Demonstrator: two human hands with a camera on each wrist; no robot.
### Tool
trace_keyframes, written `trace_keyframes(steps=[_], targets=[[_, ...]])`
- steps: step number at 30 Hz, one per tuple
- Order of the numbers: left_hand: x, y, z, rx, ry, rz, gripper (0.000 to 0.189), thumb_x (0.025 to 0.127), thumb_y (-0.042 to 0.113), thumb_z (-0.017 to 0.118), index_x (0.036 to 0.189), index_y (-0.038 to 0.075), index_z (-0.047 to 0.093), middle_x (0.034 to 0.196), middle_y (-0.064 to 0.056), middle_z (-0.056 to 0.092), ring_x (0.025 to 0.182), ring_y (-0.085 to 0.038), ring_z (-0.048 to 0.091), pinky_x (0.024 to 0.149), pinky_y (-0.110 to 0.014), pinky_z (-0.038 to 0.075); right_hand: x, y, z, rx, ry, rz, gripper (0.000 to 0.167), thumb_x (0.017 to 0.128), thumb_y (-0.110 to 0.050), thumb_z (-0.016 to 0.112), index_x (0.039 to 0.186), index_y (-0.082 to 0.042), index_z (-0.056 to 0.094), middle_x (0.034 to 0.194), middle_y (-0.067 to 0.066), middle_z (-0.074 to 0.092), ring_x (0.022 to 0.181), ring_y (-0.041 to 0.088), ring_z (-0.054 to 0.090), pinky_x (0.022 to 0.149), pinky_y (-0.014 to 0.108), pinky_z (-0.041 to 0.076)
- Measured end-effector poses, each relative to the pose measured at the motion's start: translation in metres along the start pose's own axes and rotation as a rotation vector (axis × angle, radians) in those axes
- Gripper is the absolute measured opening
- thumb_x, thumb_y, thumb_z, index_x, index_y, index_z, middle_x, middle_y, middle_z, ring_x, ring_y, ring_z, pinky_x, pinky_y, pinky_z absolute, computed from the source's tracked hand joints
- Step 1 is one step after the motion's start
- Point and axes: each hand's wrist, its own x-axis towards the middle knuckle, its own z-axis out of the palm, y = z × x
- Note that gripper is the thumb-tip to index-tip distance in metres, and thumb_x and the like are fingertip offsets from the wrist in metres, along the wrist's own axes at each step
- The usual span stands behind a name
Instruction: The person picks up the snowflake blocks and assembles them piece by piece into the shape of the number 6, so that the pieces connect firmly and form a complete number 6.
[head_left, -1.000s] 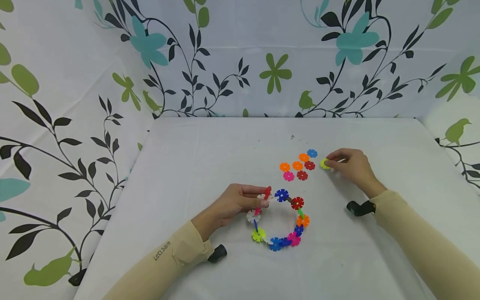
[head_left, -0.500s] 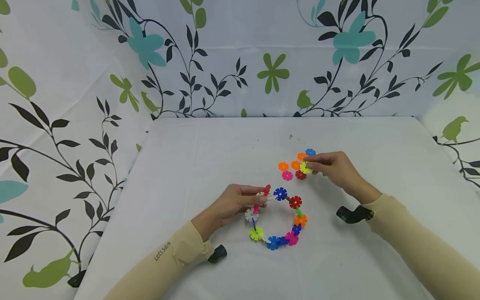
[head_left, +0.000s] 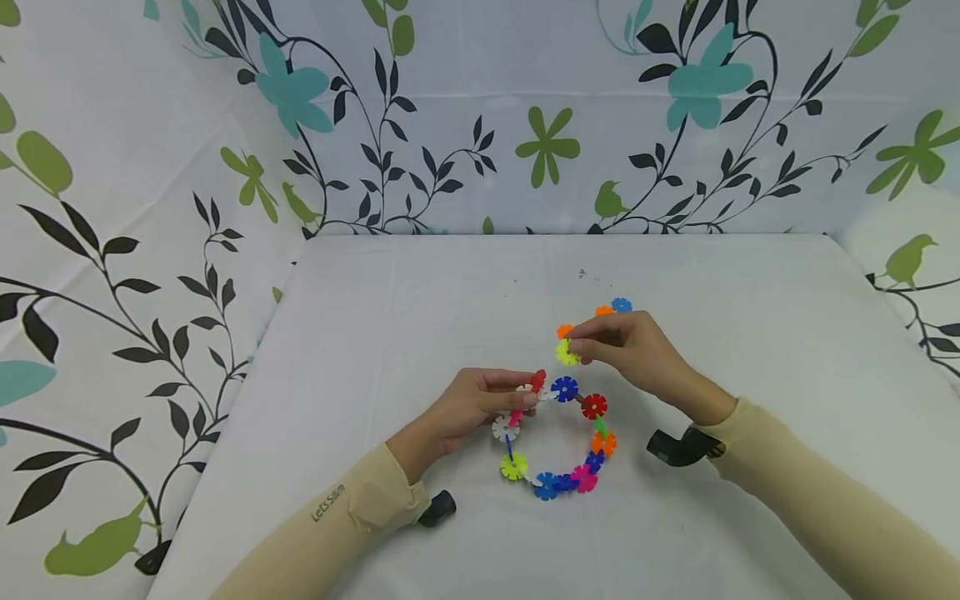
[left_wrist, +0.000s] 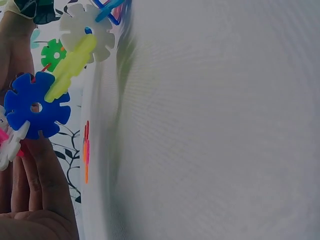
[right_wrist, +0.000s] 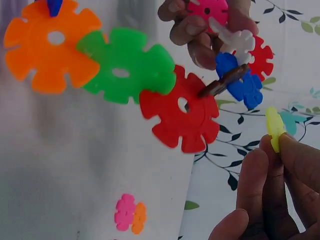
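Note:
My left hand [head_left: 457, 408] pinches a ring of interlocked, notched plastic discs [head_left: 603, 442] at its upper left, by a red disc [head_left: 538, 380] and white ones. In the left wrist view, a blue disc [left_wrist: 37, 107], a yellow disc [left_wrist: 70, 67] and a white disc [left_wrist: 75, 30] of the ring show near that hand. Between thumb and fingertips, my right hand [head_left: 645, 358] holds a single yellow disc [head_left: 566, 353], just beyond the ring's far side. Seen edge-on in the right wrist view, the yellow disc [right_wrist: 274, 127] is apart from the ring's blue disc [right_wrist: 240, 82].
Behind my right hand lie loose discs, among them a blue disc [head_left: 622, 305] and an orange disc [head_left: 565, 331]; the hand hides others. A white cloth [head_left: 375, 317] covers the table. Patterned fabric [head_left: 450, 108] hangs behind it. Black wrist cameras [head_left: 437, 508] stick out by both cuffs.
My right hand has carried the yellow disc leftward from right of the loose discs, passing over them, toward the ring's far side. The left hand has kept its grip almost in place.

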Motion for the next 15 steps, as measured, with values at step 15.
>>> trace_keyframes(steps=[15], targets=[[-0.001, -0.001, 0.001, 0.008, -0.014, 0.031, 0.038, 0.094, 0.022, 0.075, 0.129, 0.009, 0.070, 0.102, -0.012, 0.076, 0.101, -0.023, 0.072, 0.094, -0.036, 0.052, -0.005, -0.014, 0.017, -0.062, -0.011, -0.125, 0.017, 0.093, -0.021, 0.076, 0.108, -0.013, 0.078, 0.100, -0.003, 0.074, 0.086, 0.018, 0.068, 0.073, 0.035, 0.058]])
